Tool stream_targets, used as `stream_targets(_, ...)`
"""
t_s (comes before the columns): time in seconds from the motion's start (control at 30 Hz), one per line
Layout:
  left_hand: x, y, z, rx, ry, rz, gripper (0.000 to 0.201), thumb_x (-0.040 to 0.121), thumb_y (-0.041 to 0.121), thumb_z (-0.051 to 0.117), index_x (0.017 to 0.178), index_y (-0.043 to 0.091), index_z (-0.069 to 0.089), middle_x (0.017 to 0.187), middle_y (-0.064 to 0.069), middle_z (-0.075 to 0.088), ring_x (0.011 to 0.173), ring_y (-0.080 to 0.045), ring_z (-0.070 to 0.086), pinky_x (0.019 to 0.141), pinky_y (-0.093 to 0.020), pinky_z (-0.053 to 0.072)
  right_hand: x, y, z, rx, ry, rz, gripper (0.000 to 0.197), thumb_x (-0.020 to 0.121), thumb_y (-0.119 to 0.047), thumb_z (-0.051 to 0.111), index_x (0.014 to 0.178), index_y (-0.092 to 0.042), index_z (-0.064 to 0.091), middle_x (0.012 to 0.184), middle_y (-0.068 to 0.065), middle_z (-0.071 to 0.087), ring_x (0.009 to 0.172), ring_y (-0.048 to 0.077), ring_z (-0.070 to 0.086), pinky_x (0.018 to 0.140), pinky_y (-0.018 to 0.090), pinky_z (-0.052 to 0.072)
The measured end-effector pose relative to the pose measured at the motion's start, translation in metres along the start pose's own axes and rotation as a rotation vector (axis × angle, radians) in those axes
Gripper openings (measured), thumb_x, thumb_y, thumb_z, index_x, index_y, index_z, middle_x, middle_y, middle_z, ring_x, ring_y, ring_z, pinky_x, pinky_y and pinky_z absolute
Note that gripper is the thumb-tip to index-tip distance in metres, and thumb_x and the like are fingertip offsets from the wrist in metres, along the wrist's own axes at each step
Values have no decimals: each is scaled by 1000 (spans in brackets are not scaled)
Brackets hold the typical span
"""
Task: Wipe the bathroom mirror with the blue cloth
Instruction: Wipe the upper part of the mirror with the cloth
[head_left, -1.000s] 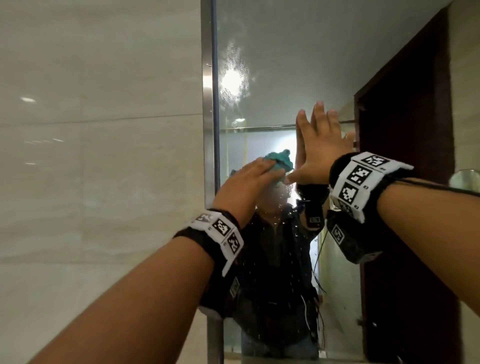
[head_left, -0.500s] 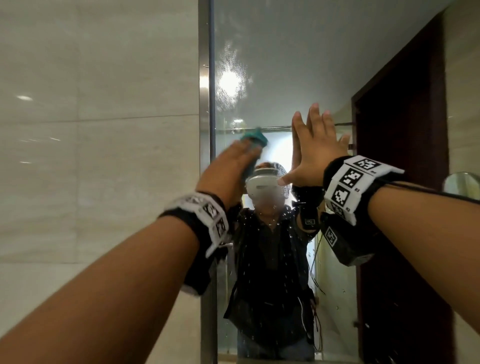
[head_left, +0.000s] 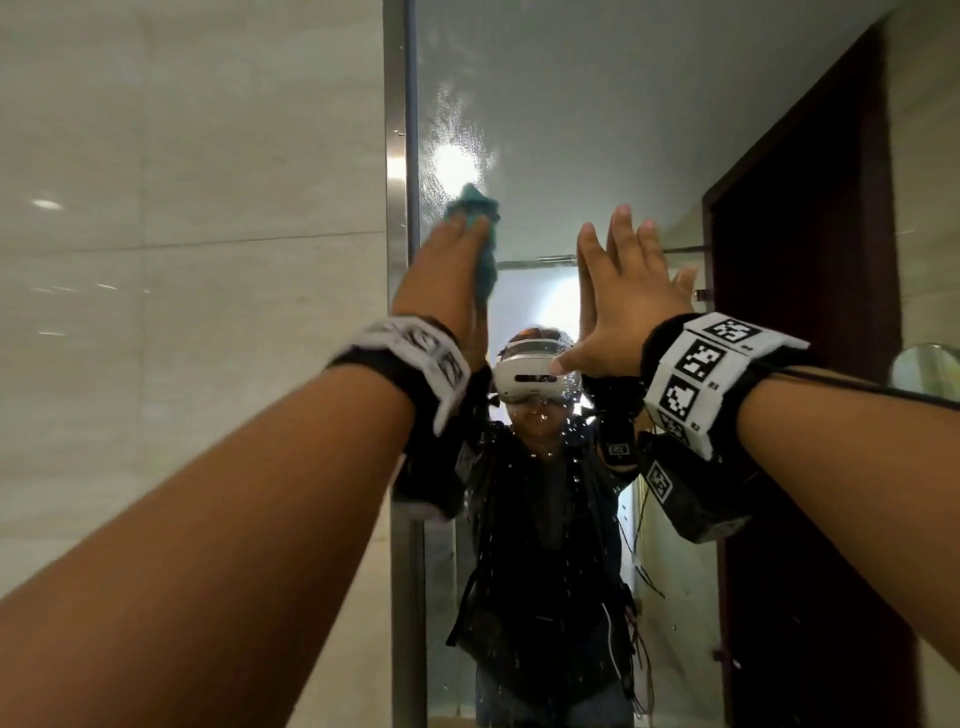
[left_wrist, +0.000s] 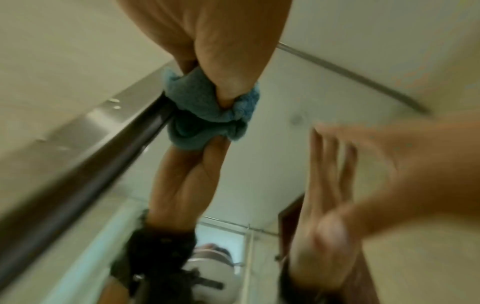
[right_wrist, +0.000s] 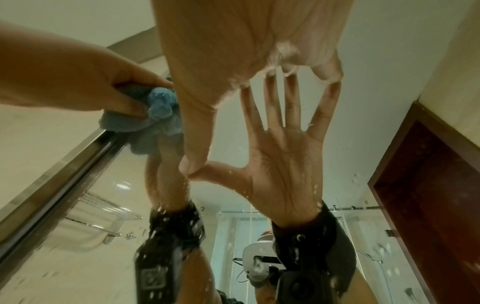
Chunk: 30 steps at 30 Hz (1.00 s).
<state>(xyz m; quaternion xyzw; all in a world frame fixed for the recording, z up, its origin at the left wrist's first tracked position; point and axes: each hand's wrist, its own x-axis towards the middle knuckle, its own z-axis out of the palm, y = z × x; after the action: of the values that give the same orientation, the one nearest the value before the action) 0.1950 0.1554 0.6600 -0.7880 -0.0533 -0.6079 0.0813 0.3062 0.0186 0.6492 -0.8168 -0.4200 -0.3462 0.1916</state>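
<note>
The bathroom mirror (head_left: 597, 130) fills the middle and right of the head view, with water drops on its lower part. My left hand (head_left: 447, 275) holds the bunched blue cloth (head_left: 475, 208) against the glass, high up beside the mirror's left edge. In the left wrist view the cloth (left_wrist: 197, 102) is crumpled under my left hand's fingers (left_wrist: 221, 51) and doubled by its reflection. My right hand (head_left: 628, 306) lies flat on the glass to the right, fingers spread and holding nothing. The right wrist view shows that right hand's palm (right_wrist: 233, 51) meeting its reflection, with the cloth (right_wrist: 161, 102) at left.
A metal frame strip (head_left: 400, 156) runs down the mirror's left edge, with pale tiled wall (head_left: 182, 260) beyond it. The glass reflects a dark brown door (head_left: 805, 260) and a person wearing a headset. A small round mirror (head_left: 930, 364) shows at the right edge.
My left hand has slid the cloth up and to the left across the glass, toward the frame. My right hand has stayed flat on the mirror.
</note>
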Motion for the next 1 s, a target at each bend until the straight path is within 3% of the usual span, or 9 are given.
stream_targets(0.1,4,-6,4,46,-7,-140,54,92,6,48,143,10,34,153,-13,25,140,-26,25,110,-23,18,3,2,2,-18,3,-6,135,60,-62,76,145,-26,-22,150,4,-34,139,27,-28,111,63,2)
stream_targets(0.23,-57,23,44,31,-142,114,66,86,0,56,145,13,32,154,-12,24,143,-27,18,116,-36,17,4,4,3,11,25,-25,126,66,-60,71,146,-27,-20,151,4,-33,139,27,-27,110,63,-1)
stream_targets(0.33,-68,33,45,69,-253,132,67,88,3,57,147,17,29,156,-8,19,144,-27,13,117,-38,14,-3,8,-4,12,-7,-73,128,65,-59,73,145,-28,-22,151,3,-33,140,26,-25,112,60,-1)
stream_targets(0.43,-35,25,25,91,-155,36,61,91,3,53,146,18,30,155,-7,21,142,-24,19,117,-33,15,-14,29,-11,-10,-2,-24,140,56,-59,79,143,-27,-26,152,2,-31,141,25,-22,112,56,-1)
stream_targets(0.53,9,22,11,88,-57,-90,51,95,9,46,143,16,32,153,-9,22,139,-22,24,110,-22,15,-21,51,-9,-7,-46,98,143,53,-62,79,142,-29,-27,149,-1,-36,139,23,-26,110,62,1)
stream_targets(0.63,17,33,29,71,-47,-27,58,92,3,49,145,13,29,155,-12,17,142,-26,17,115,-31,14,-19,56,-5,18,-56,113,143,53,-60,80,143,-30,-27,148,-3,-38,139,21,-28,109,64,2)
stream_targets(0.7,-13,53,56,-9,-145,100,62,90,-1,51,146,12,28,155,-13,19,143,-28,14,117,-37,14,-18,55,-5,15,-34,105,139,56,-57,80,144,-29,-23,149,-3,-36,140,22,-26,109,65,3)
stream_targets(0.87,-50,62,88,59,-314,291,63,93,14,56,148,25,26,157,-1,17,144,-20,11,117,-42,19,-19,56,-9,23,-47,93,131,64,-49,79,145,-29,-21,151,-1,-33,140,24,-24,109,66,5)
stream_targets(1.0,13,38,57,-126,-123,111,51,93,2,45,141,18,40,149,-10,33,137,-25,31,111,-44,30,-19,55,-7,19,-39,108,142,53,-55,82,144,-29,-23,150,-3,-34,140,22,-25,109,65,5)
